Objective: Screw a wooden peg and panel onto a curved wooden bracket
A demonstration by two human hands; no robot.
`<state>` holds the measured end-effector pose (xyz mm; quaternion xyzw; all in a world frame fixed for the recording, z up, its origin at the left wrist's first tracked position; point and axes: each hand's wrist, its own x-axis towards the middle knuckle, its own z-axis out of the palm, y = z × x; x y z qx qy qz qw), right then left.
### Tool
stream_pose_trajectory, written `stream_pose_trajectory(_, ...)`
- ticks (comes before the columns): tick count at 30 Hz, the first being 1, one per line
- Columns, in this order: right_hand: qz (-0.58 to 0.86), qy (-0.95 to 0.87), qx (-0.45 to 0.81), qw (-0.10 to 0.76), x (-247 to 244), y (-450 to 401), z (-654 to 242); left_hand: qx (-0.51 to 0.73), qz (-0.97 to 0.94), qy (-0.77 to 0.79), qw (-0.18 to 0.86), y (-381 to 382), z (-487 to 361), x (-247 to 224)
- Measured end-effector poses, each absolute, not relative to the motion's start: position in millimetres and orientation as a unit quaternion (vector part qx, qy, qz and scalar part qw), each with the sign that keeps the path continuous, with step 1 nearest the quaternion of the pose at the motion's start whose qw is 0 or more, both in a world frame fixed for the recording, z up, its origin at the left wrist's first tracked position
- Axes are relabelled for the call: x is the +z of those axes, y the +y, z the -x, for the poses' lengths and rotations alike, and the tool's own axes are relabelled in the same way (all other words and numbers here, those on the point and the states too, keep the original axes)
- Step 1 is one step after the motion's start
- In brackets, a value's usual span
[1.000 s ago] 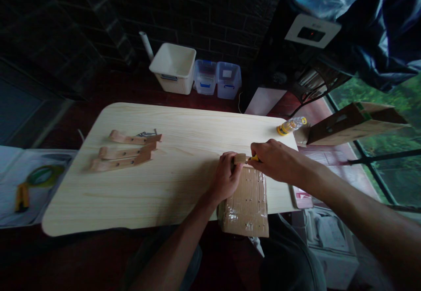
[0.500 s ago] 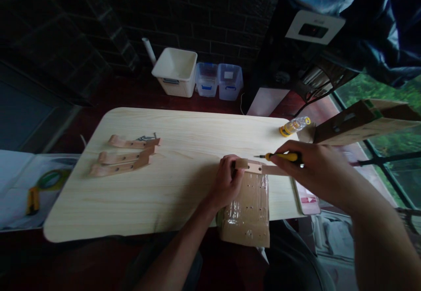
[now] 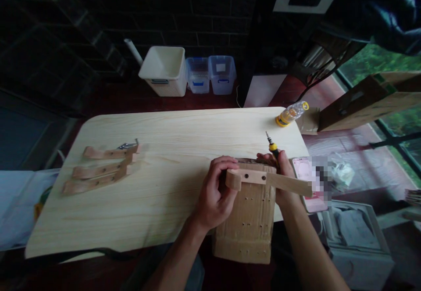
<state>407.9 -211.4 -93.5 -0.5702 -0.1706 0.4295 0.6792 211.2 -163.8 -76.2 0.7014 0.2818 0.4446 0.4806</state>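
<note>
A tape-wrapped cardboard box (image 3: 245, 214) with small holes in rows is at the table's near edge. Across its top end lies a wooden strip (image 3: 255, 176) with a curled left end and two dark round spots that look like screws or holes. My left hand (image 3: 217, 192) is closed round the box's upper left side, fingers by the strip's curled end. In my right hand (image 3: 284, 172), beside the box's right side, is a yellow-and-black screwdriver (image 3: 273, 148), its tip pointing up and away. Part of that hand is hidden behind the box and strip.
Three similar wooden strips (image 3: 98, 170) lie at the table's left, beside some metal screws (image 3: 126, 145). A clear bottle with yellow ends (image 3: 291, 114) stands at the far right corner. A pink phone-like object (image 3: 301, 168) is at the right edge. Bins (image 3: 164, 80) stand beyond the table.
My right hand has moved from above the strip down to the box's right side, turning the screwdriver upward. The box is tilted more towards me. The view has shifted right.
</note>
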Motion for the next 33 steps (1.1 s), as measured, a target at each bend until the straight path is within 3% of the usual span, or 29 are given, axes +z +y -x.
stream_pose_trajectory(4, 0.586, -0.179, 0.455, 0.646, -88.3, -210.8, -399.0, 0.443, -0.701, 0.291, 0.477, -163.7, -213.6, -78.7)
stream_pose_trajectory(13, 0.588, -0.148, 0.438, 0.664, -96.6, -212.2, -399.3, 0.441, -0.693, 0.305, 0.482, -163.4, -218.0, -81.1)
stream_pose_trajectory(18, 0.585, -0.089, 0.383, 0.709, -106.6, -213.5, -399.5, 0.436, -0.696, 0.310, 0.479, -161.2, -221.5, -83.5)
stream_pose_trajectory(33, 0.473, -0.004, 0.451, 0.757, -114.1, -236.6, -395.8, 0.378, -0.644, 0.391, 0.538, -154.0, -217.2, -93.0)
